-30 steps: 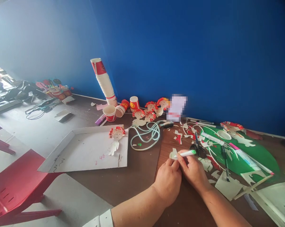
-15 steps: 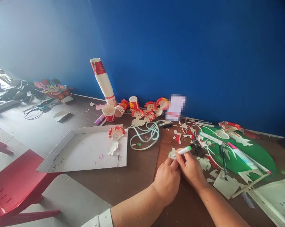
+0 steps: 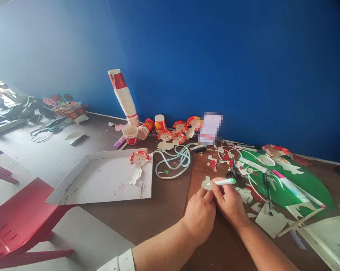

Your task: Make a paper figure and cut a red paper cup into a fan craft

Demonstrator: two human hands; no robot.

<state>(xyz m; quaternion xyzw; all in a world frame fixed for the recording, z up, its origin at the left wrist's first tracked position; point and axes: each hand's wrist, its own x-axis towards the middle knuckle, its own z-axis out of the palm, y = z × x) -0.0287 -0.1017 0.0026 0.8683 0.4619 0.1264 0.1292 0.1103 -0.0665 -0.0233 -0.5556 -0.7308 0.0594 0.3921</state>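
My right hand (image 3: pixel 229 201) is closed around a white marker (image 3: pixel 223 182) with a green end. The marker lies nearly level, its tip close to a small pale paper cutout (image 3: pixel 206 183) on the brown table (image 3: pixel 170 210). My left hand (image 3: pixel 200 210) rests beside it with the fingers curled at the cutout's lower edge, pressing or gripping it; the fingertips are partly hidden. Black-handled scissors (image 3: pixel 239 180) lie just beyond my right hand, among red and white paper scraps (image 3: pixel 212 165).
A shallow white box lid (image 3: pixel 102 180) bears a paper doll (image 3: pixel 138 162). Behind stand a tall stack of paper cups (image 3: pixel 124 98) and more dolls (image 3: pixel 179 128). A coiled pale cable (image 3: pixel 174 160) lies mid-table. Markers lie on a green sheet (image 3: pixel 316 188); a red chair (image 3: pixel 20 222) is at left.
The marker in my right hand has tilted down, its green end swinging lower and to the right. My left hand stays nearly in place. The view has shifted very slightly.
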